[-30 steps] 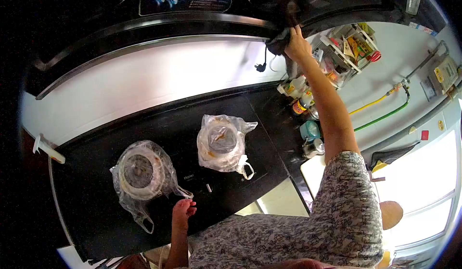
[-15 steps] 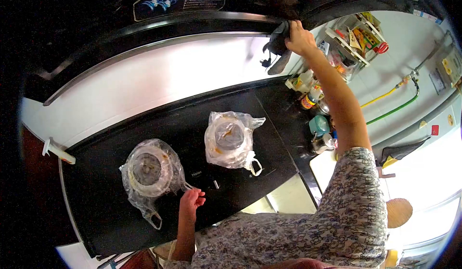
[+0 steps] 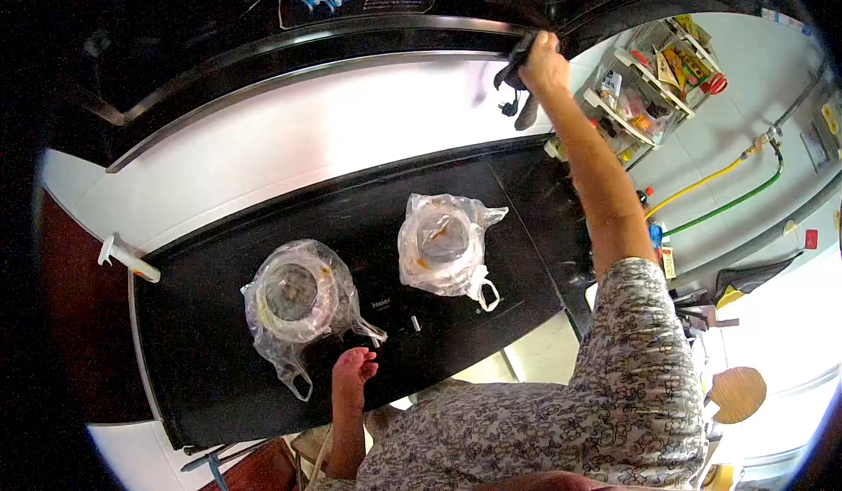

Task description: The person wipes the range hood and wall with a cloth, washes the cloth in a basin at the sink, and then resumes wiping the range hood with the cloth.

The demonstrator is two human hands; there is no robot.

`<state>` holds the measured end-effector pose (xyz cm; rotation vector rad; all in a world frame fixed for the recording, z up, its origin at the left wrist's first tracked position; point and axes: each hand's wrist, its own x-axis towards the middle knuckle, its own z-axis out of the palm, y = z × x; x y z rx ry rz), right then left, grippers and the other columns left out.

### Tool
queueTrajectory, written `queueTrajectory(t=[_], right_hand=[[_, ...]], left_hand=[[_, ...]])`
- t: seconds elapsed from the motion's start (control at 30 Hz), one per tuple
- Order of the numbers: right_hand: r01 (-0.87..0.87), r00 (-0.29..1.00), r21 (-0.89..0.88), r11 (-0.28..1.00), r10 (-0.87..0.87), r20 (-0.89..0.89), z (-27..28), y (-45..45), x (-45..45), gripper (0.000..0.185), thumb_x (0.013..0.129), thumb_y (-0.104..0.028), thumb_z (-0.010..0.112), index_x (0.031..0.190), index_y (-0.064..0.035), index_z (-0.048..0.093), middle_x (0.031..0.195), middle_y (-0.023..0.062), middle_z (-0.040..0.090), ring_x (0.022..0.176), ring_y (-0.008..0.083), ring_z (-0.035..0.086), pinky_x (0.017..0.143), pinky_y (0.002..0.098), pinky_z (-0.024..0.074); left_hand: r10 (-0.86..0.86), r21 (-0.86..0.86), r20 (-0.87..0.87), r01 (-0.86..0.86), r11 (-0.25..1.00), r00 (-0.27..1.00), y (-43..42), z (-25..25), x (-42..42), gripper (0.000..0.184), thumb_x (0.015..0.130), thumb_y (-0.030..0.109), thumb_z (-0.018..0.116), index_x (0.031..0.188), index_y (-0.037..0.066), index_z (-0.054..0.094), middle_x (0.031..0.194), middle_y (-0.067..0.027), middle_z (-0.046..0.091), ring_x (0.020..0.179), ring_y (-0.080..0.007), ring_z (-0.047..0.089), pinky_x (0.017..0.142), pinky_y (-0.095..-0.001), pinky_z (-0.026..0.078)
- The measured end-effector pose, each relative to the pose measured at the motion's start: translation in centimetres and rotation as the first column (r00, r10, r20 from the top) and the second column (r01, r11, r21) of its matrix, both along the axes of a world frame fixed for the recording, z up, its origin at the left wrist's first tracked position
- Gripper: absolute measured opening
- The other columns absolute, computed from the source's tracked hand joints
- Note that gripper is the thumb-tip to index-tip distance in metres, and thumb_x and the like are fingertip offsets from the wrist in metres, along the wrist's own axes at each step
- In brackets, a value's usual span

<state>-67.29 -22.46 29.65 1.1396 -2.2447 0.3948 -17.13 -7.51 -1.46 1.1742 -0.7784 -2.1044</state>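
High up, my right hand [image 3: 544, 68] is closed on a dark cloth [image 3: 516, 65], pressed against the black range hood's [image 3: 333, 39] lower edge. A grey piece hangs below that hand, and a black plug [image 3: 508, 107] shows beside it. My left hand [image 3: 355, 365], fingers loosely bent and holding nothing, hovers over the front of the black cooktop [image 3: 421, 351]. Just above it is the handle of a clear plastic bag [image 3: 296, 387] around a round burner [image 3: 303, 322]. To the right, a second bagged burner [image 3: 452, 276] has a knotted white bag handle.
A small silvery cylinder [image 3: 417, 323] lies on the cooktop between the bags. A white handled object [image 3: 132, 260] stands at the left end. At right are a wall rack [image 3: 653, 83] with packets, yellow [image 3: 706, 179] and green [image 3: 732, 212] hoses, and a round wooden board [image 3: 737, 394].
My left hand has let go of the left bag's handle, which now lies on the cooktop above it. My right hand stays at the hood edge with the cloth. The view has shifted slightly.
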Motion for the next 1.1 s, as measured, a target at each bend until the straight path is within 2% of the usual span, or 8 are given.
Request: queueTrajectory(t=[0.2,0.37,0.57,0.7,0.8,0.93,1.03,1.1], right_hand=[[-0.263,0.962,-0.278,0.924,0.273,-0.005,-2.3,-3.0,8.1,0.058,0.064,-0.007,0.059,0.116,-0.0034,0.034,0.116,0.0251,0.044,0.071,0.0400,0.059,0.064,0.0448,0.0496],[-0.488,0.872,-0.151,0.860,0.473,-0.127,-1.2,-0.9,8.3,0.057,0.066,-0.005,0.057,0.120,-0.0092,0.039,0.122,0.0106,0.047,0.090,0.0337,0.057,0.072,0.0406,0.0487],[-0.013,1.000,-0.007,1.000,0.013,0.027,0.0,2.6,-1.4,0.067,0.069,-0.010,0.061,0.129,-0.0106,0.031,0.137,0.0079,0.032,0.093,0.0339,0.058,0.078,0.0418,0.0466],[0.059,0.998,0.129,0.990,-0.063,0.031,1.3,1.5,-2.5,0.051,0.073,-0.019,0.058,0.118,-0.0075,0.037,0.133,0.0091,0.034,0.096,0.0339,0.057,0.079,0.0415,0.0476],[0.018,0.986,-0.120,0.993,0.002,0.167,0.6,-0.3,-1.9,0.046,0.070,-0.023,0.058,0.109,-0.0034,0.043,0.124,0.0132,0.041,0.107,0.0316,0.049,0.085,0.0413,0.0432],[-0.128,0.982,-0.245,0.961,0.157,0.102,-0.1,-0.7,0.0,0.042,0.065,-0.018,0.059,0.103,-0.0019,0.046,0.107,0.0166,0.048,0.095,0.0361,0.053,0.080,0.0425,0.0446],[-0.334,0.942,-0.325,0.885,0.328,-0.077,-1.6,-2.5,5.1,0.045,0.064,-0.013,0.058,0.105,-0.0021,0.043,0.107,0.0170,0.047,0.091,0.0369,0.054,0.075,0.0440,0.0468],[-0.357,0.928,-0.384,0.852,0.372,-0.039,-2.1,-4.2,9.9,0.049,0.062,-0.009,0.058,0.108,-0.0025,0.040,0.110,0.0174,0.045,0.090,0.0382,0.054,0.073,0.0460,0.0472]], left_hand=[[-0.078,-0.001,0.023,0.078,0.997,0.997,1.6,1.0,-0.7,0.023,0.086,0.023,0.054,0.094,0.002,0.056,0.085,-0.0093,0.061,0.065,-0.0146,0.058,0.060,-0.0265,0.048],[-0.076,-0.054,0.023,0.077,0.996,0.997,1.2,1.8,-1.8,0.023,0.086,0.023,0.053,0.095,0.002,0.056,0.085,-0.0094,0.061,0.065,-0.0144,0.058,0.060,-0.0265,0.048],[-0.019,-0.054,0.047,0.022,0.998,0.999,2.0,1.1,0.2,0.022,0.085,0.022,0.054,0.095,0.002,0.055,0.085,-0.0095,0.061,0.066,-0.0145,0.058,0.061,-0.0270,0.049],[0.004,0.030,0.030,-0.005,1.000,1.000,2.2,-1.3,1.1,0.021,0.085,0.021,0.054,0.095,0.002,0.056,0.087,-0.0107,0.061,0.067,-0.0176,0.059,0.062,-0.0294,0.050],[0.010,0.040,0.026,-0.011,0.999,1.000,1.8,-0.2,0.7,0.021,0.084,0.020,0.054,0.095,0.002,0.056,0.086,-0.0103,0.061,0.067,-0.0171,0.059,0.063,-0.0298,0.050],[-0.018,0.024,0.006,0.018,1.000,1.000,0.9,1.4,-0.2,0.019,0.085,0.018,0.053,0.094,0.002,0.056,0.086,-0.0093,0.061,0.065,-0.0158,0.059,0.063,-0.0291,0.049],[-0.022,0.038,-0.007,0.022,0.999,1.000,0.6,0.7,0.5,0.019,0.086,0.019,0.053,0.094,0.002,0.056,0.086,-0.0089,0.061,0.065,-0.0153,0.058,0.063,-0.0287,0.049],[-0.030,0.032,-0.011,0.030,0.999,0.999,0.4,1.1,1.4,0.019,0.086,0.019,0.053,0.094,0.002,0.056,0.086,-0.0087,0.060,0.065,-0.0151,0.058,0.063,-0.0285,0.049]])
